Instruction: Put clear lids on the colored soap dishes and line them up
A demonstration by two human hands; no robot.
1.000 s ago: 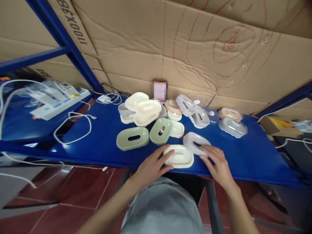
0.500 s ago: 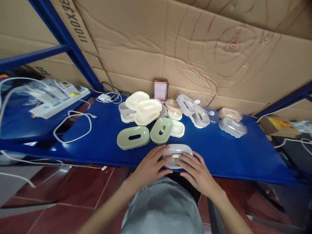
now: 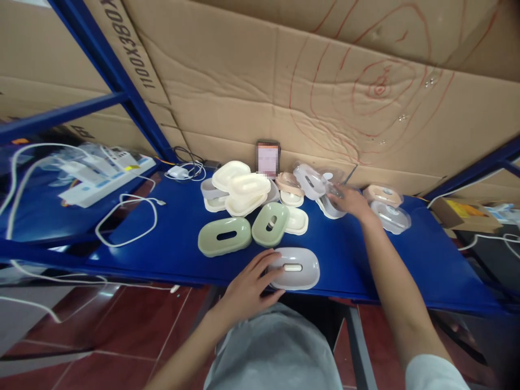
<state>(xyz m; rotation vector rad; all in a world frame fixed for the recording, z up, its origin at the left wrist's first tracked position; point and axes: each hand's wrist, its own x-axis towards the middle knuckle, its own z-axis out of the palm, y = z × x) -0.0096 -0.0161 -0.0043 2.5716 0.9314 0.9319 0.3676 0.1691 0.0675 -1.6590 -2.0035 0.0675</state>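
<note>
A pale grey oval soap dish (image 3: 305,278) lies at the table's front edge, a white bar showing in its centre slot. My left hand (image 3: 248,283) grips its left end, fingers over the rim and thumb at the near side. My right hand (image 3: 350,201) is at the back right, fingers stretched over another grey soap dish (image 3: 333,210) in the pile. Its fingers partly cover that dish, and I see nothing held in them. A second slotted grey dish (image 3: 311,181) leans beside it. Two green soap dishes (image 3: 225,246), (image 3: 268,222) lie left of the front dish.
Cream trays (image 3: 246,189) are heaped at the back, before a small upright screen (image 3: 268,158). A clear lid (image 3: 392,216) and a peach dish (image 3: 384,194) lie at right. A power strip (image 3: 108,181) and white cable (image 3: 125,219) occupy the left. Cardboard (image 3: 227,81) stands behind.
My right hand has left the front grey soap dish and moved back and right to the pile. My left hand stays on the front dish. The view has shifted slightly.
</note>
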